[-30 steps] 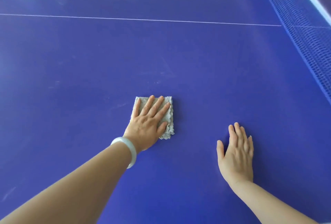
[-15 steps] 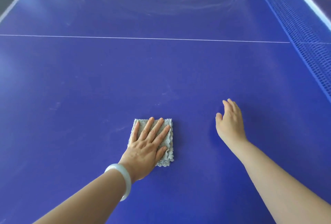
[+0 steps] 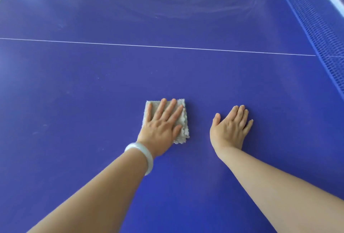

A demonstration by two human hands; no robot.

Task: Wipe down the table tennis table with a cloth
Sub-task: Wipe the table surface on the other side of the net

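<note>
The person's left hand [image 3: 160, 128] lies flat on a folded grey cloth [image 3: 182, 119] in the near middle of the blue desk [image 3: 83, 87]. Its fingers [image 3: 168, 110] are straight and spread across the fabric, pressing it down rather than gripping it, and a pale bangle [image 3: 143, 155] sits on that wrist. The right hand [image 3: 229, 130] rests palm-down on the bare surface just right of the cloth and apart from it, with its fingers [image 3: 240, 113] straight and close together and the thumb held out, apparently as a brace. The step in hand looks like a wiping stroke over the near half, on this side of the white line [image 3: 167, 47]. To do it well, the palm should sit centred on the cloth with even pressure, since a soft folded cloth tends to bunch or slip out when pushed from one edge. Overlapping straight passes would probably suit better than arcs: faint curved streaks [image 3: 186, 7] show on the far part beyond the line, and small pale scuffs dot the near left. The net [image 3: 320, 33] runs along the right, so strokes that way should stop short of the mesh. The patch under the bracing hand also needs wiping.
</note>
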